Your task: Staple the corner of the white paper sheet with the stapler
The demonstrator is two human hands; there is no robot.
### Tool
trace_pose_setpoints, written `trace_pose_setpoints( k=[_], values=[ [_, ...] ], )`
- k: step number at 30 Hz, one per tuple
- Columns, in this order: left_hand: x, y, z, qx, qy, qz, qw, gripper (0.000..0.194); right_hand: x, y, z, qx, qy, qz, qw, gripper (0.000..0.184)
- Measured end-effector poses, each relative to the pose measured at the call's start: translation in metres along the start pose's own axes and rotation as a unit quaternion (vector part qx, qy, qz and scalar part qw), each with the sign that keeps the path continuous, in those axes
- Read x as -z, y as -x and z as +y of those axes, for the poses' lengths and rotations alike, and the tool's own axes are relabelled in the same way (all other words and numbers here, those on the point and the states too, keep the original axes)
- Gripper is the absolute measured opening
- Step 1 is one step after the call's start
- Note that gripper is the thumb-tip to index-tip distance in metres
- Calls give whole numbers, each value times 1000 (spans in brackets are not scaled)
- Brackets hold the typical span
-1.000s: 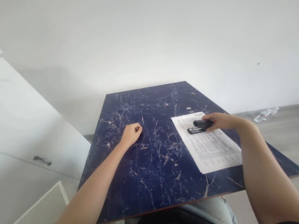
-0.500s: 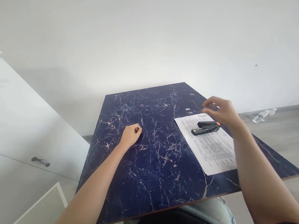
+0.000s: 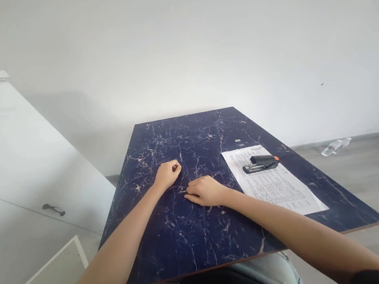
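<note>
My left hand (image 3: 168, 174) rests on the dark blue marbled table (image 3: 175, 239), fingers curled into a loose fist; nothing shows in it. Close beside it, a little nearer to me, my right hand (image 3: 206, 191) lies palm down on the table, fingers loosely bent and holding nothing. To the right lies a printed paper sheet (image 3: 271, 191). On its upper part sits a black stapler (image 3: 262, 163) with an orange tip at its right end. Neither hand touches the stapler or the paper. A tiny pale piece (image 3: 237, 140) lies just beyond the sheet.
At left stands a white cabinet (image 3: 16, 153) with a dark handle (image 3: 53, 209). A white panel (image 3: 46, 282) is below it, near my left forearm. A clear plastic item (image 3: 335, 146) lies on the floor at right. A pale wall (image 3: 175, 44) rises behind the table.
My right hand has moved left and toward me, from above the table beside the stapler to the tabletop next to my left hand. The left hand, stapler and paper have stayed put.
</note>
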State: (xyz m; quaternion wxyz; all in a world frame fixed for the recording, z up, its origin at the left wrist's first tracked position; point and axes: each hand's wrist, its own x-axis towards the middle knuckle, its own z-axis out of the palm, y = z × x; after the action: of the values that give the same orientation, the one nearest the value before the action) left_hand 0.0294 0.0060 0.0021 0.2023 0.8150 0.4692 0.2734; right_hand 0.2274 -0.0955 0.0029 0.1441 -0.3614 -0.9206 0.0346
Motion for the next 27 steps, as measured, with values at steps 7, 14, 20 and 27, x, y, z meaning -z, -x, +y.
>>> trace_pose_setpoints(
  k=[7, 14, 20, 27],
  values=[
    [1, 0, 2, 7, -6, -5, 1000, 20, 7, 1, 4, -5, -17, -6, 1000, 37],
    [2, 0, 3, 2, -18, -5, 1000, 20, 6, 2, 5, -3, -23, -14, 1000, 36],
    [1, 0, 2, -3, -10, -6, 1000, 20, 25, 9, 18, 58, -65, -19, 996, 37],
    [1, 0, 1, 8, -14, -9, 1000, 19, 108, 49, 58, -53, -198, 237, 950, 33]
  ],
)
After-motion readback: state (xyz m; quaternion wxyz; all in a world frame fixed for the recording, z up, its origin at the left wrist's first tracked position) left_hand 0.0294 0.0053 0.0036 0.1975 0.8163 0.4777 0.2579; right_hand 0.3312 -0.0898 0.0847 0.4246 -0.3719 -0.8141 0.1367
